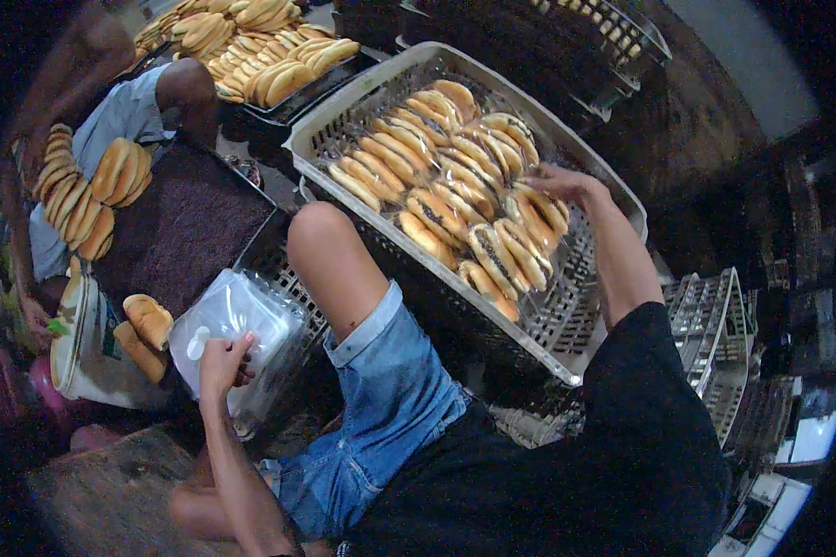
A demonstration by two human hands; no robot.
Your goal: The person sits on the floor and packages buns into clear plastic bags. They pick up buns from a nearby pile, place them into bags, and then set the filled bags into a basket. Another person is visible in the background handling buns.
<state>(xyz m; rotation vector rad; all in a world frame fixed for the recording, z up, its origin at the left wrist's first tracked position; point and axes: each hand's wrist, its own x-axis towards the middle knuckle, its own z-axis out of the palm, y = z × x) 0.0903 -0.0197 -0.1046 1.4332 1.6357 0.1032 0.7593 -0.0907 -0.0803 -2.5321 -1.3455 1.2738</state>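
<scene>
Over a stack of clear plastic bags point(251, 313) at the lower left is my left hand point(224, 358), its fingers bent against the top bag; whether they pinch it I cannot tell. My right hand point(564, 182) reaches into a pale plastic crate point(418, 261) and touches a bagged, dark-filled bun point(540, 216) at the crate's right side. Rows of wrapped buns point(453, 167) lie in the crate, tilted against each other. Two unwrapped bread rolls point(146, 320) rest just left of the bag stack.
A tray of dark crumbly filling point(188, 202) lies left of my knee, with unwrapped buns point(76, 202) along its far side. Another person's bare knee point(188, 83) is beyond. A tray heaped with buns point(272, 56) stands at the top; a white bucket point(90, 362) sits lower left.
</scene>
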